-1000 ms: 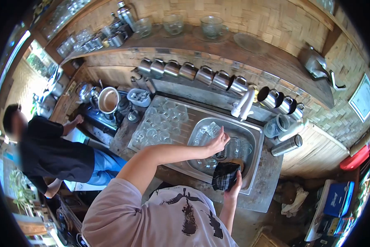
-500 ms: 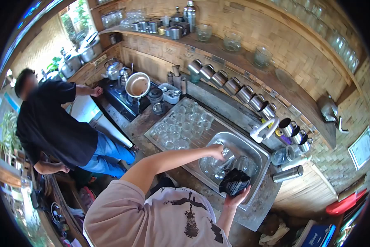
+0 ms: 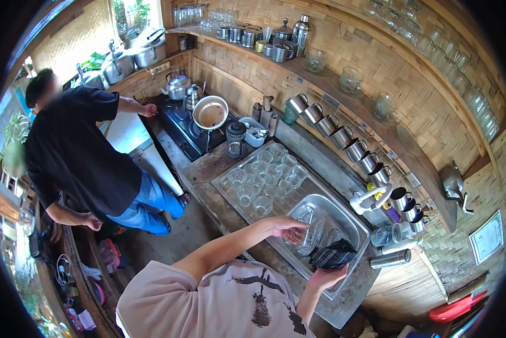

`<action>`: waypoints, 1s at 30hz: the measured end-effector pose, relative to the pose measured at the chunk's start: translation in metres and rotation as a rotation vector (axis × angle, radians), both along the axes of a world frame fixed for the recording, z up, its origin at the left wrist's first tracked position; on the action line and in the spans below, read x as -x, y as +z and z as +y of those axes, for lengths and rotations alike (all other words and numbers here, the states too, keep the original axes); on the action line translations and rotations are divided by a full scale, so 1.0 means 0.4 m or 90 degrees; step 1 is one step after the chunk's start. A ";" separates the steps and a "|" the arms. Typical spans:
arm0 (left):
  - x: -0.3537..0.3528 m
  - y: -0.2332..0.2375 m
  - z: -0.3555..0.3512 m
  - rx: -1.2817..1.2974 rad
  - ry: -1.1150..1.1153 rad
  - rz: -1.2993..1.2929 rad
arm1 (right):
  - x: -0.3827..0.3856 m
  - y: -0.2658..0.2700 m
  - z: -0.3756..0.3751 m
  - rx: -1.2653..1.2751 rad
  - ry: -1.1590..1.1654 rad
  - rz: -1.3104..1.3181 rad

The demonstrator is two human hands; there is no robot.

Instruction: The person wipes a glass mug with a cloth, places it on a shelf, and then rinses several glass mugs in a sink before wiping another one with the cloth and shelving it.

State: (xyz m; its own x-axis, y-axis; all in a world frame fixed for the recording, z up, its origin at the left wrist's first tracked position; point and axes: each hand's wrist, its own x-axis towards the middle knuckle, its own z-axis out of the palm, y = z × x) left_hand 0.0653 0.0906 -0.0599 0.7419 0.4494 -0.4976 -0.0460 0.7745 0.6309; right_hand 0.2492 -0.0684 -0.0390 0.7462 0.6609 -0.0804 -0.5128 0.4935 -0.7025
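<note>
My left hand [image 3: 288, 228] is over the near left side of the metal sink [image 3: 359, 217], its fingers curved around a tall clear glass [image 3: 313, 232]. The glass stands tilted over the basin. A dark checked cloth [image 3: 333, 254] rests bunched in my right hand [image 3: 327, 276], palm up beneath it at the sink's near edge. The cloth touches or nearly touches the glass; whether anything is wrapped inside it is hidden. More glassware [image 3: 336, 235] sits in the basin behind the cloth.
Several clear glasses [image 3: 262, 179] crowd the drainboard left of the sink. A white faucet [image 3: 371, 198] rises behind the basin. Steel mugs [image 3: 341, 137] hang under the shelf. A person in a black shirt [image 3: 87, 146] stands at left by the stove [image 3: 179, 132].
My left hand has shifted toward me and left, raising the glass more into view. My right hand and the cloth moved slightly right. The whole view has turned somewhat.
</note>
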 end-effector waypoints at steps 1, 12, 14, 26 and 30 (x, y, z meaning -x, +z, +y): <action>0.013 0.007 -0.012 0.014 0.006 -0.032 | 0.008 0.020 -0.005 -0.008 0.001 0.020; 0.056 0.044 -0.031 -0.211 0.050 -0.062 | 0.098 0.162 -0.008 0.231 0.267 -0.688; 0.070 0.089 -0.044 -0.311 0.059 -0.010 | 0.106 0.199 0.014 0.223 0.268 -0.764; 0.048 0.184 -0.109 -0.469 0.379 -0.026 | 0.184 0.219 0.086 0.250 0.048 -0.930; 0.131 0.240 -0.081 -0.564 0.279 0.106 | 0.213 0.149 0.039 0.259 0.034 -0.900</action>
State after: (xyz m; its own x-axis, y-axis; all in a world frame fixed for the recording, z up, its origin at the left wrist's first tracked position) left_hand 0.0131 0.0580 0.0363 0.3727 0.9256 0.0661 -0.0735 -0.0415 0.9964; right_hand 0.1640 -0.0530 0.0205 0.3369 0.8000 0.4965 0.6919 0.1472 -0.7068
